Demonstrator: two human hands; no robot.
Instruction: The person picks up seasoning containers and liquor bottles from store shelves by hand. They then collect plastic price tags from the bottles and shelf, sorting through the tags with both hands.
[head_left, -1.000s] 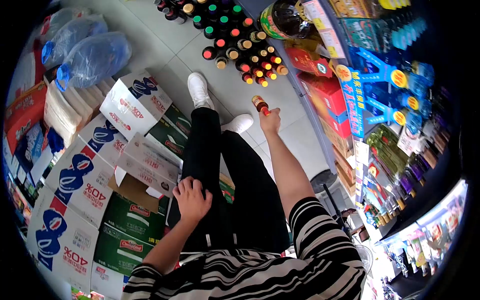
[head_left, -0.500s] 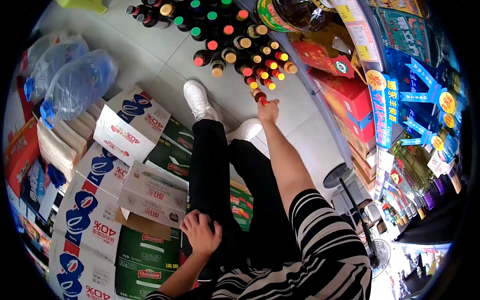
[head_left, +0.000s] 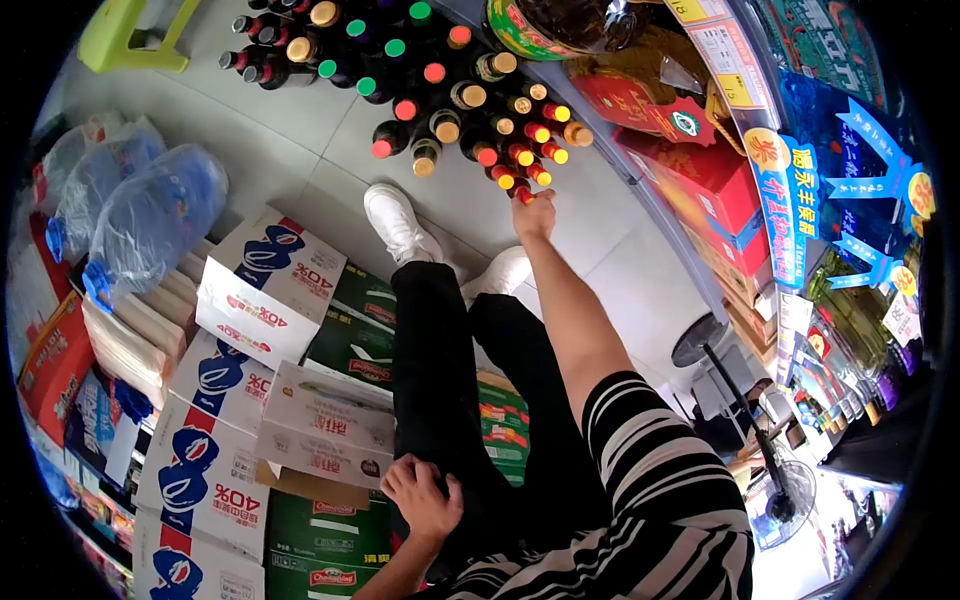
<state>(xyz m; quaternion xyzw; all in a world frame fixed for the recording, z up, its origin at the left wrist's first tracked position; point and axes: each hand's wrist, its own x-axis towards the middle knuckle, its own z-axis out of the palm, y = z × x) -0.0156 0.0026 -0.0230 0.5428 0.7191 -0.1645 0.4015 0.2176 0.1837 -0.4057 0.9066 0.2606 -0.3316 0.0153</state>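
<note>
My right hand [head_left: 535, 213] is stretched forward, its fingers closed on the red neck of a bottle [head_left: 521, 194]. That bottle is at the near edge of a group of dark bottles [head_left: 455, 115] on the floor; my fingers hide part of it. Beside it are bottles with yellow caps and red necks [head_left: 502, 176]. Others in the group have gold, red or green caps. My left hand [head_left: 424, 496] rests on my left thigh with its fingers loosely spread, holding nothing. An opened white carton [head_left: 325, 410] lies close by that hand.
White and blue cartons [head_left: 205, 465] and green cartons [head_left: 325, 540] are stacked at left. Plastic-wrapped water jugs [head_left: 160, 215] stand beyond them. A yellow-green stool [head_left: 140, 40] is at the far left. Shelves with red boxes [head_left: 690, 190] run along the right, near a fan [head_left: 790, 500].
My right hand has brought the bottle closer against the near edge of the group. The whole view has shifted slightly, showing more of the stool. My left hand has stayed on my thigh.
</note>
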